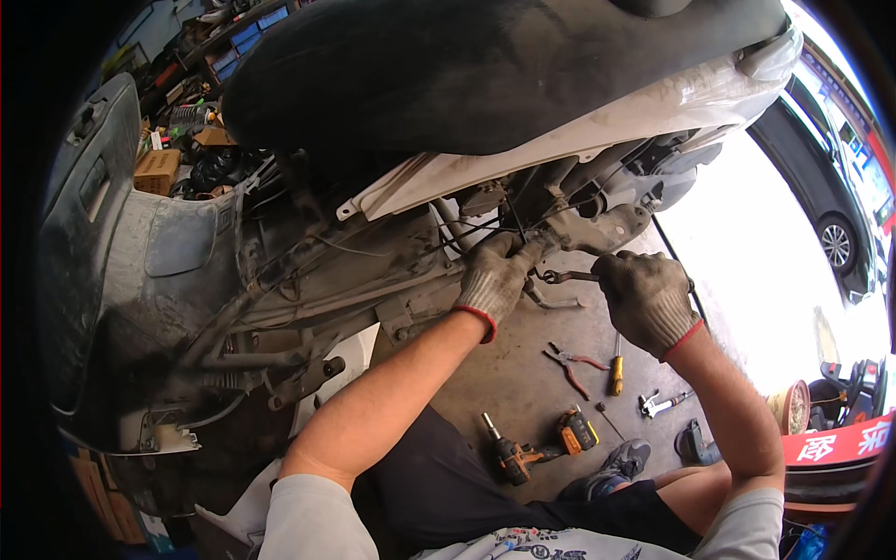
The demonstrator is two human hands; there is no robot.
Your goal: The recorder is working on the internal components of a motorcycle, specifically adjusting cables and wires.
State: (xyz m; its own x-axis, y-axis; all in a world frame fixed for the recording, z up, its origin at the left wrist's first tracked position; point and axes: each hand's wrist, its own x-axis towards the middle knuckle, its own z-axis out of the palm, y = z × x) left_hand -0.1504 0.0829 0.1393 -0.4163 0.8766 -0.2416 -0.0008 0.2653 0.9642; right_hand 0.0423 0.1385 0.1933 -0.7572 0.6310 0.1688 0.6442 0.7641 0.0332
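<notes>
A partly stripped motor scooter stands in front of me, with its black seat and dirty white side panel overhead. My right hand, in a grey knit glove with a red cuff, is closed around a wrench. The wrench's ring end points left, at the lower edge of the engine parts. My left hand, gloved alike, reaches in among cables and a rod just left of that end. Its fingers are curled, and whatever they grip is hidden. Right above both hands is a grimy metal swingarm-like piece.
On the concrete floor lie red-handled pliers, a yellow-handled screwdriver, a cordless driver and a silver tool. Frame tubes and a front leg shield extend left. A dark car is parked at far right.
</notes>
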